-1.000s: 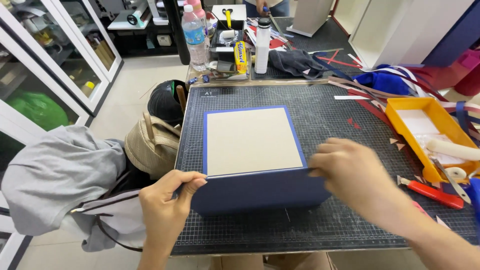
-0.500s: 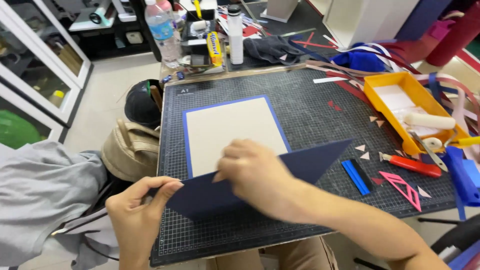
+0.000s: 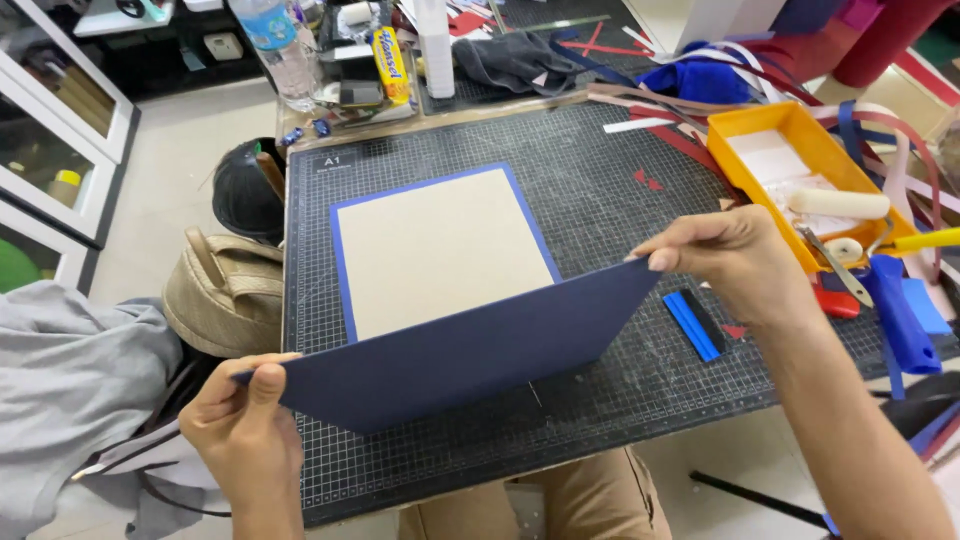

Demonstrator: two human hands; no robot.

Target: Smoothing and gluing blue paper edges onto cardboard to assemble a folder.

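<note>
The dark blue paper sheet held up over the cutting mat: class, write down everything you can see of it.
The dark blue paper sheet is a large, matte, flexible rectangle. Its near part is lifted into a flap standing tilted above the black gridded cutting mat; the rest lies flat, showing as a blue border around a beige cardboard panel. The left hand pinches the flap's lower left corner, the right hand its upper right corner.

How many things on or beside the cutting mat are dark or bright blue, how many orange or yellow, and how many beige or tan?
Blue: 3 – navy flap, blue border round the board, blue scraper
Orange or yellow: 2 – orange tray, yellow tube
Beige or tan: 2 – beige board, tan bag
Total: 7
</note>
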